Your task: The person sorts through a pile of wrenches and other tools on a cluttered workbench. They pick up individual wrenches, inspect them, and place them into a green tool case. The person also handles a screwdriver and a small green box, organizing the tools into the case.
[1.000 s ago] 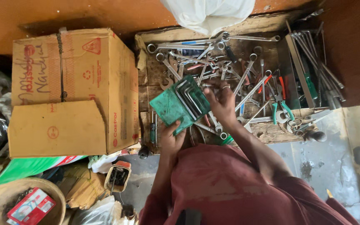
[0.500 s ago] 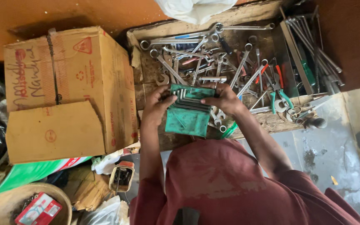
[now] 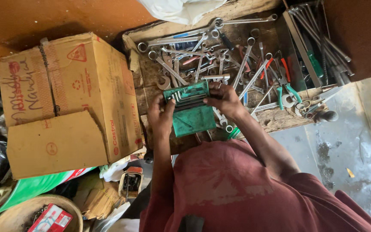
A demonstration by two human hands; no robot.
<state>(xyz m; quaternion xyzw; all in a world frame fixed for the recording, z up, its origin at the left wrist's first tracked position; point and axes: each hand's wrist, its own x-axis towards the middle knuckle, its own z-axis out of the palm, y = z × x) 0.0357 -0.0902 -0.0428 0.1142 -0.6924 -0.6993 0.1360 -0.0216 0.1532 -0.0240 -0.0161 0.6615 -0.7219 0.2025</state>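
Note:
A green pouch holding a row of hex keys lies open between both my hands, over a wooden board strewn with tools. My left hand grips the pouch's left edge. My right hand holds its upper right corner, fingers on the row of keys. Several spanners lie scattered on the board just beyond the pouch.
A large cardboard box stands to the left. Pliers with green and red handles and long rods lie at the right. A white bag sits at the top. A basket with a red packet is at bottom left. Concrete floor shows at right.
The pouch has swung from a tilted hold to level in front of me. My left hand has come up onto its left edge, and my right hand has shifted to its top right.

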